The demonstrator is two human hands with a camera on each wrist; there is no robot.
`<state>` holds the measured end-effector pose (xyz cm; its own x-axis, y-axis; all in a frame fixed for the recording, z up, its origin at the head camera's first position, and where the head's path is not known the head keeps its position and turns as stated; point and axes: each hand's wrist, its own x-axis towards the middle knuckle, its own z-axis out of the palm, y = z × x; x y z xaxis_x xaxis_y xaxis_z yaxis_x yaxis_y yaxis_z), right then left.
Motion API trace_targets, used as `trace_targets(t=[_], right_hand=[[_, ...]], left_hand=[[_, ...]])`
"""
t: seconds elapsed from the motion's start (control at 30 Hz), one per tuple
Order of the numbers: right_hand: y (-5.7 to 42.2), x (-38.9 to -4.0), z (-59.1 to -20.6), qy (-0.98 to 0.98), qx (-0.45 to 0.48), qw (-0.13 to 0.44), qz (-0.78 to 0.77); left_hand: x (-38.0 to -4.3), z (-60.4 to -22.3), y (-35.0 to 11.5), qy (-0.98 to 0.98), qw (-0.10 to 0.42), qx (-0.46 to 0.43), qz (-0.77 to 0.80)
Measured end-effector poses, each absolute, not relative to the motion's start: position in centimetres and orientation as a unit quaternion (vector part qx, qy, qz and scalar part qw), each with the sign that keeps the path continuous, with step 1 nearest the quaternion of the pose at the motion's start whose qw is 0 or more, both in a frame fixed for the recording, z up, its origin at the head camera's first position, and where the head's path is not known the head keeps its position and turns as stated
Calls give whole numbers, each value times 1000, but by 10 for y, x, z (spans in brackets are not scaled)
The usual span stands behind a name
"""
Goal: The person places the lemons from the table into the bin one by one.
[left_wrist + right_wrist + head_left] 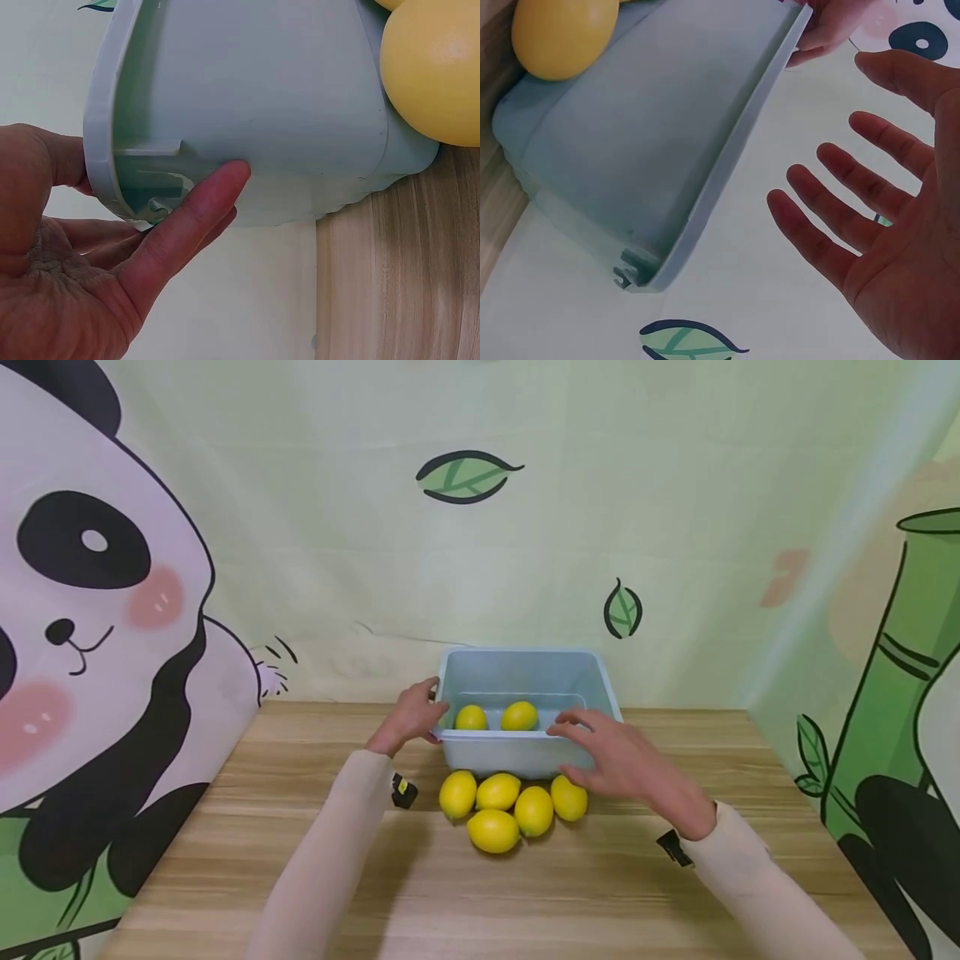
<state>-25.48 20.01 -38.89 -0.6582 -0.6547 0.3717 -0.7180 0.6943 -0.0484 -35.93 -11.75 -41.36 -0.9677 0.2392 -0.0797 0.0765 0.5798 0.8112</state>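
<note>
Pale blue, the bin (517, 755) sits just below the centre of my head view with two lemons (519, 717) inside, and I see the left hand (411, 716) gripping its left rim, digits on both sides. Near its right front corner the right hand (611, 755) hovers with fingers straight and spread, while five more lemons (492, 832) cluster below it on the wood-grain table (600, 893).
</note>
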Motion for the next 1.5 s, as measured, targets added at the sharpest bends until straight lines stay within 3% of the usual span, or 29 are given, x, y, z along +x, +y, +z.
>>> trace_targets(t=[0.43, 0.87, 1.13, 1.5], right_hand=[[200, -237, -416, -905, 402, 127, 64], [207, -246, -451, -923, 373, 66, 70], [207, -251, -464, -917, 385, 74, 76], [201, -253, -475, -931, 356, 43, 64]], left_hand=[[-358, -411, -119, 885, 88, 90, 448], [-359, -413, -118, 885, 89, 93, 448], [-360, -413, -119, 883, 91, 91, 451], [-360, -414, -119, 880, 97, 88, 456]])
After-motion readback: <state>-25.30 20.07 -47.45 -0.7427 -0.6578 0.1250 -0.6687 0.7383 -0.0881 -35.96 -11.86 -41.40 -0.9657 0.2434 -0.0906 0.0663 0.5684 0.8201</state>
